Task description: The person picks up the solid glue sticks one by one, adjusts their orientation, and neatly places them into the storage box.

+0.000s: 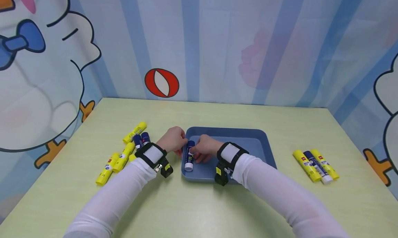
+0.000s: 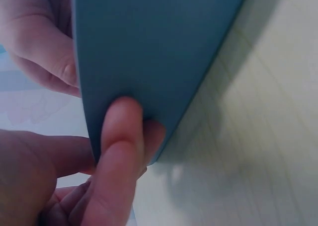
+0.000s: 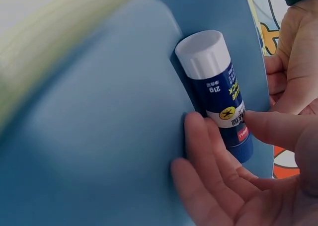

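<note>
A dark blue glue stick [image 1: 189, 158] with a white end lies lengthwise along the left wall inside a blue-grey tray [image 1: 227, 130]. My right hand [image 1: 206, 146] holds it between thumb and fingers; in the right wrist view the thumb presses on the label of the glue stick [image 3: 221, 97] and the fingertips curl in below it. At the tray's left edge, my left hand [image 1: 172, 140] pinches the wall. The left wrist view has its fingers [image 2: 121, 136] against the outer face of the tray [image 2: 149, 47], with the thumb at the rim.
Left of the tray lies a loose group of yellow glue sticks [image 1: 107, 169] and dark blue glue sticks [image 1: 145, 137], partly hidden by the left wrist. On the right, a blue glue stick [image 1: 318, 167] lies between two yellow glue sticks [image 1: 306, 165]. A printed curtain [image 1: 217, 51] stands behind the table.
</note>
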A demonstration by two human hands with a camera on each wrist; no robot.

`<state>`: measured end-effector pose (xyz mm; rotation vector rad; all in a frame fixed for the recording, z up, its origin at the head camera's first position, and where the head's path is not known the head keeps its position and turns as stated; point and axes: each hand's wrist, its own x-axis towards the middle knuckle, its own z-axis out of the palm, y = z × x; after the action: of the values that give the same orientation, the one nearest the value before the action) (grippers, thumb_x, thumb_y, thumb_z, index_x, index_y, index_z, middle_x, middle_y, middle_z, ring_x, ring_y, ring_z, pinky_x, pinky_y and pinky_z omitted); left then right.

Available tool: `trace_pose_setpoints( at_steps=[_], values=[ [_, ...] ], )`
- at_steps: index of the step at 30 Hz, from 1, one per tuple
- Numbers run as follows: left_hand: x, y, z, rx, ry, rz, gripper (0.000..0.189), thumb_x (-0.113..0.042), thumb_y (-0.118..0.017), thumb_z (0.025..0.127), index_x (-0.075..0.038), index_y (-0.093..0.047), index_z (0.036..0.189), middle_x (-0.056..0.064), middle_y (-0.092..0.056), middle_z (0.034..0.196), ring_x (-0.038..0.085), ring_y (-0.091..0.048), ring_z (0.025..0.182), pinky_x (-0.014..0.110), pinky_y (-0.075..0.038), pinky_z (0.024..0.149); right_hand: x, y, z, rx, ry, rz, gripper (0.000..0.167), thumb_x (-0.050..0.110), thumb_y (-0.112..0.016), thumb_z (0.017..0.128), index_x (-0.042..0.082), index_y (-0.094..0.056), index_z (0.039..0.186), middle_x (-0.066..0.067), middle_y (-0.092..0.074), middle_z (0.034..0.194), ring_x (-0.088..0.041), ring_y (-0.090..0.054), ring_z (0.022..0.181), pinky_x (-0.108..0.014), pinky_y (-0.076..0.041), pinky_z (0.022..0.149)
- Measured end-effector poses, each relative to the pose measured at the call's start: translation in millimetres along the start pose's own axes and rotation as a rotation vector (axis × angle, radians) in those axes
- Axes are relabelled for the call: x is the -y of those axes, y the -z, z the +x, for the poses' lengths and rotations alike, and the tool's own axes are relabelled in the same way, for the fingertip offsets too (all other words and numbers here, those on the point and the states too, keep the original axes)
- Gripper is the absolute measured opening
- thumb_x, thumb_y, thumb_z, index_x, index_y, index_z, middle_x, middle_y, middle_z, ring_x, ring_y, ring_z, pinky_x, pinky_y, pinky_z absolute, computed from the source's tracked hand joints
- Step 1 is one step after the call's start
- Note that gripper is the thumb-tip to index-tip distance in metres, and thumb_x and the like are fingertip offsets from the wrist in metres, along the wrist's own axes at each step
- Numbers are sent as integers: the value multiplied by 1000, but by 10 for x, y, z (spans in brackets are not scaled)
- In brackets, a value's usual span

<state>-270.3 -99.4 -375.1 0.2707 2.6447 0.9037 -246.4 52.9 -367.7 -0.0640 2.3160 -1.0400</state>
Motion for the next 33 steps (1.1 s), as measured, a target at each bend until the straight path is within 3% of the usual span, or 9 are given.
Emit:
trace_pose_setpoints(
  at_steps=[11, 15, 20, 25, 29, 33],
  values=[
    [35, 7, -26, 2, 18, -6, 17, -8, -57, 96, 1, -58, 81, 12, -63, 66, 16, -62, 47, 28, -54, 50, -22, 68, -155, 16, 42, -29, 32, 27, -59, 98, -1, -61, 112, -6, -71, 86, -20, -70, 76, -35, -55, 69],
    [56, -8, -1, -1, 18, -11, 18, -8, -57, 96, 1, -57, 80, 12, -63, 67, 17, -63, 48, 28, -54, 49, -135, 196, -277, 56, 155, -25, 34, 27, -57, 99, 1, -59, 120, -5, -70, 93, -20, -69, 79, -35, -55, 70],
    [40, -40, 1, -3, 25, -8, 20, -8, -56, 96, 1, -57, 78, 12, -63, 68, 17, -62, 48, 27, -53, 48, -420, 424, -503, 78, 388, -116, 39, 25, -59, 98, 0, -55, 127, -7, -63, 109, -23, -64, 95, -35, -52, 79],
    [7, -35, -19, -13, 27, -3, 19, -8, -56, 97, 1, -57, 79, 12, -63, 69, 17, -62, 48, 27, -53, 48, -707, 732, -809, 2, 487, -293, 53, 35, -62, 95, 5, -48, 137, -12, -52, 134, -24, -54, 116, -42, -47, 92],
    [-5, -25, -18, -15, 23, -1, 20, -8, -56, 97, 1, -57, 78, 12, -63, 68, 17, -62, 48, 26, -53, 47, -910, 999, -1016, -54, 488, -290, 61, 35, -62, 96, 4, -39, 143, -17, -43, 143, -32, -47, 125, -50, -43, 96],
    [-31, -14, -28, -13, 20, -2, 22, -8, -56, 97, 0, -56, 77, 12, -63, 67, 17, -62, 48, 25, -52, 47, -1101, 1227, -1174, -160, 461, -279, 65, 33, -63, 96, 4, -34, 146, -20, -40, 144, -36, -45, 126, -54, -42, 96]
  ],
)
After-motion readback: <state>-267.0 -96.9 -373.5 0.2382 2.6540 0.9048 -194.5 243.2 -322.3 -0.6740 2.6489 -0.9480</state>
